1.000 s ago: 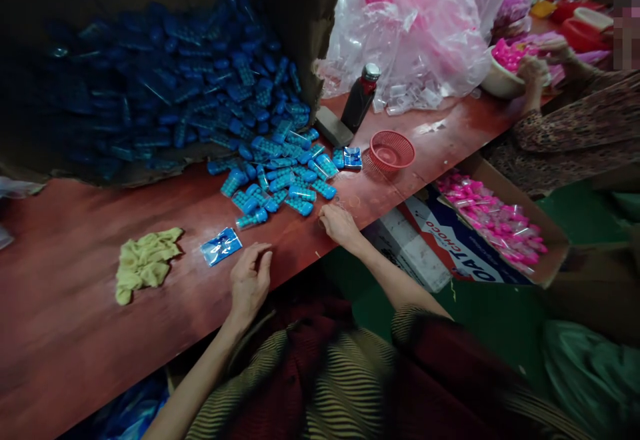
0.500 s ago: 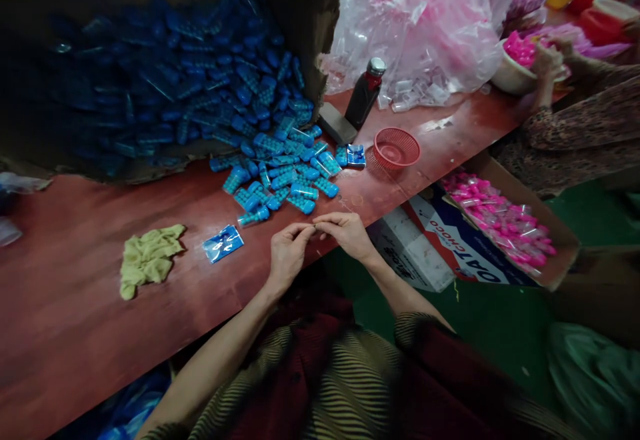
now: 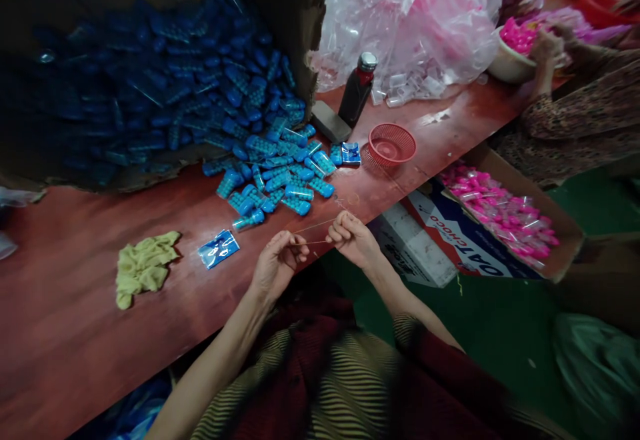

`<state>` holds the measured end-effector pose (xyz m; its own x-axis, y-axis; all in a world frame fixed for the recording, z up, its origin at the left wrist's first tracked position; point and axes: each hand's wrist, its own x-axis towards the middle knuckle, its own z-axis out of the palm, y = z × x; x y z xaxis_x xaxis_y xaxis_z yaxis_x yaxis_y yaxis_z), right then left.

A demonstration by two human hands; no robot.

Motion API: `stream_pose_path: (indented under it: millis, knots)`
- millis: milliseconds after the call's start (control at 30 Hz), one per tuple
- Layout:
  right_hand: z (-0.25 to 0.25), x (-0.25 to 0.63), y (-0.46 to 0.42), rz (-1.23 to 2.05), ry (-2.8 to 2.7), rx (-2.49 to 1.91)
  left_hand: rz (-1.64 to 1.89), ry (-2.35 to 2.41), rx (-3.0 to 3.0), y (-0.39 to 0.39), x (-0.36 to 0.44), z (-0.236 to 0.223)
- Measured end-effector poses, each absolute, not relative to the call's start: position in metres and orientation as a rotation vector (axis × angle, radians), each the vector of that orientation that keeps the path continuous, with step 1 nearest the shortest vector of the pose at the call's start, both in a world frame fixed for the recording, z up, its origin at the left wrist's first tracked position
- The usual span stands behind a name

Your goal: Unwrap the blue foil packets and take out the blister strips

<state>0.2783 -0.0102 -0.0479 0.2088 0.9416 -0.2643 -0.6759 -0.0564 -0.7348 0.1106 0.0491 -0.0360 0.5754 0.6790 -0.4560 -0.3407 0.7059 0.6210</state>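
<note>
Between my two hands a thin yellowish rubber band is stretched, its two strands showing apart. My left hand has its fingers curled round one end. The other end is pinched by my right hand, near the table edge. Just beyond lie several clear bottles with blue caps and blue beads. A folded blue printed packet rests left of my left hand, and another blue packet lies by the bottles.
A cardboard box full of blue bottles stands at the back left. A dark bottle, grey block, red basket and yellow cloth are on the red table. Another person's hands work at the right.
My hands were together at the fingertips; they have moved apart, and the rubber band now shows stretched between them. The view has shifted slightly.
</note>
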Motion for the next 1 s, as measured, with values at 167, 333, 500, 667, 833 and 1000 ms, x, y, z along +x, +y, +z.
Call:
stream_pose_path:
  millis: [167, 333, 500, 667, 833, 1000]
  knots:
    - [-0.053, 0.284, -0.011, 1.265, -0.448, -1.2, 0.537, 0.838, 0.667, 0.04, 0.127, -0.044]
    - [-0.061, 0.312, -0.002, 0.89, -0.735, -1.599, 0.437, 0.972, 1.066, 0.048, 0.178, -0.058]
    - [-0.071, 0.354, 0.011, 0.386, -1.077, -1.969, 0.362, 1.174, 1.717, 0.076, 0.229, -0.06]
    - [-0.072, 0.373, 0.025, 0.186, -1.411, -2.443, 0.151, 1.307, 2.178, 0.087, 0.259, -0.055]
    - [-0.066, 0.365, 0.028, 0.188, -1.453, -2.609, -0.018, 1.317, 2.323, 0.088, 0.271, -0.054]
    - [-0.06, 0.361, 0.026, 0.209, -1.659, -2.729, -0.074, 1.335, 2.336, 0.091, 0.274, -0.053]
